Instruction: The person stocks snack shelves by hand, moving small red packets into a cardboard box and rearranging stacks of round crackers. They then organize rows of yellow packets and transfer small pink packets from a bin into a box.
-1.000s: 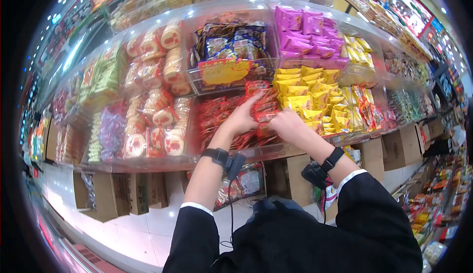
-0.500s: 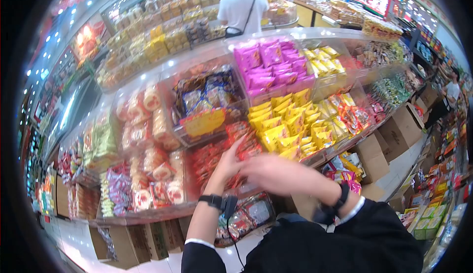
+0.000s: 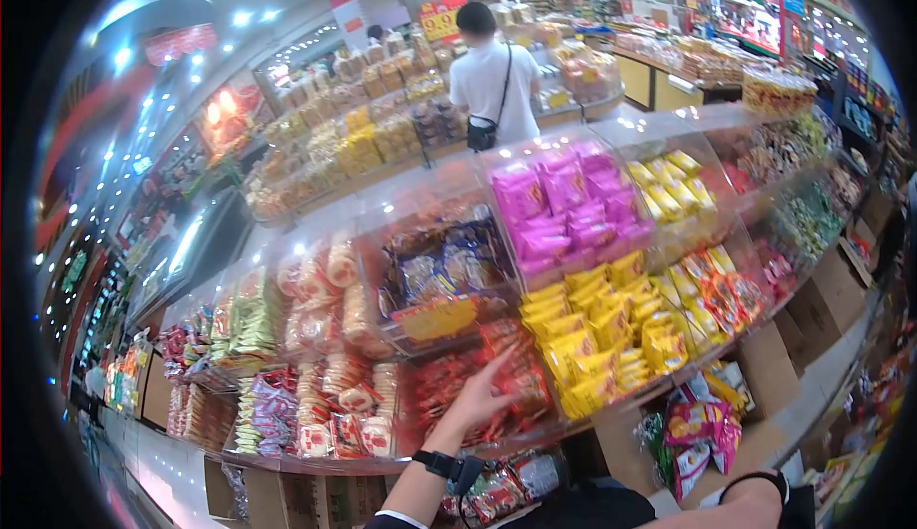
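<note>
My left hand [image 3: 479,397] reaches over a bin of small red-wrapped packets [image 3: 435,391], fingers stretched out and thumb apart, holding nothing. A black band [image 3: 441,464] is on that wrist. At the bottom right edge, the back of my right hand [image 3: 750,506] shows below its wristband; its fingers are out of frame. Yellow snack bags [image 3: 592,333] fill the bin just right of my left hand. Behind the red packets, a box of blue-wrapped snacks [image 3: 444,271] bears a yellow label [image 3: 435,319].
Purple bags [image 3: 564,200] and small yellow packs [image 3: 673,185] stand farther back. Wrapped round cakes [image 3: 353,400] lie to the left. Below the counter, a cardboard box [image 3: 626,448] stands beside colourful bags [image 3: 702,424]. A person in a white shirt [image 3: 497,90] stands beyond the counter.
My right hand has drawn away from beside the left, down to the bottom right edge. My left hand stays spread over the red packets. The view has tilted up, showing more of the shop.
</note>
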Demonstrator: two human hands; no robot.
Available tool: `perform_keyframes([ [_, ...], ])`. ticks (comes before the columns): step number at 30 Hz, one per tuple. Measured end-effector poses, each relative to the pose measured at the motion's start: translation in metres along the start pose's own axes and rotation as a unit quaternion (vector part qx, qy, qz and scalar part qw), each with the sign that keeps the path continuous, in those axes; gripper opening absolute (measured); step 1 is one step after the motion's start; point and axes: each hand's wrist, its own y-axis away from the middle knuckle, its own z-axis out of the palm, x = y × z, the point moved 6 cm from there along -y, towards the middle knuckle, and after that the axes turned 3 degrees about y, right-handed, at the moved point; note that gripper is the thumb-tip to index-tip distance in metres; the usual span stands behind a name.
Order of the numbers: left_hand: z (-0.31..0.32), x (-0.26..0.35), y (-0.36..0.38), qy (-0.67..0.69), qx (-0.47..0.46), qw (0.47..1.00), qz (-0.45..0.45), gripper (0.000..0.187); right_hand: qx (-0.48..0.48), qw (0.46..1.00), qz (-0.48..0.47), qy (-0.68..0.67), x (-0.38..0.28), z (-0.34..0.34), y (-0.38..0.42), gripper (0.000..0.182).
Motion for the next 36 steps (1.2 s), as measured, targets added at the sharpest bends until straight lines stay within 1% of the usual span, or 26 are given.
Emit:
perform_keyframes([
  [2, -0.002, -0.004, 0.0, -0.046, 0.002, 0.999, -0.016, 0.09, -0.092, 0.994, 0.027, 0.053, -0.001, -0.013, 0.013, 0.041],
  [4, 0.0, -0.01, -0.003, -0.037, -0.001, 0.999, -0.025, 0.09, -0.087, 0.994, -0.005, 0.066, 0.001, -0.024, 0.027, 0.036],
  [6, 0.0, -0.007, -0.002, -0.022, 0.012, 0.999, -0.031, 0.09, -0.024, 0.999, -0.04, -0.003, 0.0, -0.044, 0.039, 0.032],
  [7, -0.001, -0.005, -0.002, -0.039, 0.019, 0.998, -0.039, 0.09, -0.021, 0.999, -0.036, -0.003, 0.005, -0.052, 0.046, 0.032],
  [9, -0.005, 0.0, -0.004, -0.049, 0.029, 0.998, -0.017, 0.089, -0.024, 0.983, -0.111, -0.142, 0.012, -0.07, 0.061, 0.034],
  [10, -0.003, 0.001, -0.003, -0.056, 0.036, 0.998, 0.003, 0.089, -0.069, 0.967, -0.151, -0.193, 0.016, -0.079, 0.072, 0.036],
  [11, -0.004, 0.001, -0.005, -0.029, 0.033, 0.999, -0.021, 0.089, -0.1, 0.946, -0.185, -0.245, 0.024, -0.093, 0.086, 0.04],
  [12, 0.0, -0.002, -0.006, -0.001, 0.025, 0.999, -0.047, 0.09, -0.159, 0.925, -0.213, -0.27, 0.036, -0.102, 0.134, 0.032],
  [13, 0.003, -0.001, -0.005, 0.015, 0.018, 0.999, -0.037, 0.091, -0.161, 0.916, -0.154, -0.333, 0.05, -0.129, 0.127, 0.033],
  [14, 0.003, 0.001, -0.009, 0.03, 0.02, 0.999, -0.022, 0.091, 0.098, 0.934, -0.181, -0.294, 0.081, -0.137, 0.195, 0.03],
  [15, 0.004, -0.007, -0.011, 0.054, 0.027, 0.998, -0.021, 0.092, 0.492, 0.834, -0.023, -0.249, 0.109, -0.147, 0.244, 0.018],
  [16, 0.004, -0.015, -0.011, 0.078, 0.045, 0.996, -0.02, 0.093, 0.537, 0.831, 0.126, -0.07, 0.144, -0.189, 0.288, 0.031],
  [17, 0.002, -0.022, -0.011, 0.048, 0.043, 0.997, -0.035, 0.094, 0.614, 0.751, 0.242, -0.002, 0.174, -0.216, 0.314, 0.028],
  [18, 0.001, -0.016, -0.009, 0.012, 0.041, 0.997, -0.058, 0.093, 0.614, 0.685, 0.368, 0.135, 0.196, -0.227, 0.35, 0.034],
  [19, 0.002, -0.018, -0.01, 0.027, 0.045, 0.997, -0.061, 0.093, 0.588, 0.613, 0.468, 0.244, 0.23, -0.241, 0.407, 0.043],
  [20, 0.001, -0.021, -0.01, 0.041, 0.05, 0.996, -0.065, 0.093, 0.588, 0.611, 0.47, 0.244, 0.242, -0.246, 0.426, 0.043],
  [21, 0.002, -0.021, -0.01, 0.042, 0.049, 0.996, -0.068, 0.093, 0.437, 0.604, 0.553, 0.372, 0.249, -0.248, 0.423, 0.049],
  [22, 0.001, -0.021, -0.009, 0.04, 0.052, 0.996, -0.064, 0.092, 0.265, 0.571, 0.61, 0.481, 0.258, -0.247, 0.421, 0.056],
  [23, 0.0, -0.02, -0.011, 0.037, 0.056, 0.996, -0.059, 0.092, 0.265, 0.572, 0.61, 0.48, 0.265, -0.249, 0.424, 0.056],
  [25, 0.001, -0.025, -0.01, 0.06, 0.06, 0.994, -0.064, 0.091, 0.208, 0.537, 0.661, 0.482, 0.271, -0.249, 0.411, 0.062],
  [29, 0.001, -0.023, -0.01, 0.062, 0.057, 0.994, -0.075, 0.091, 0.159, 0.557, 0.687, 0.439, 0.313, -0.245, 0.439, 0.064],
  [31, 0.0, -0.022, -0.009, 0.056, 0.046, 0.994, -0.083, 0.091, 0.19, 0.543, 0.639, 0.51, 0.313, -0.241, 0.435, 0.05],
  [32, 0.001, -0.022, -0.01, 0.046, 0.031, 0.995, -0.087, 0.091, 0.185, 0.546, 0.638, 0.51, 0.314, -0.242, 0.436, 0.05],
  [34, 0.0, -0.026, -0.011, 0.054, 0.034, 0.994, -0.09, 0.09, 0.237, 0.488, 0.668, 0.51, 0.297, -0.248, 0.428, 0.033],
  [35, 0.001, -0.032, -0.012, 0.062, 0.029, 0.994, -0.085, 0.09, 0.275, 0.503, 0.612, 0.545, 0.29, -0.247, 0.427, 0.023],
  [36, 0.001, -0.035, -0.01, 0.071, 0.027, 0.993, -0.085, 0.089, 0.3, 0.538, 0.554, 0.561, 0.282, -0.249, 0.426, 0.022],
])
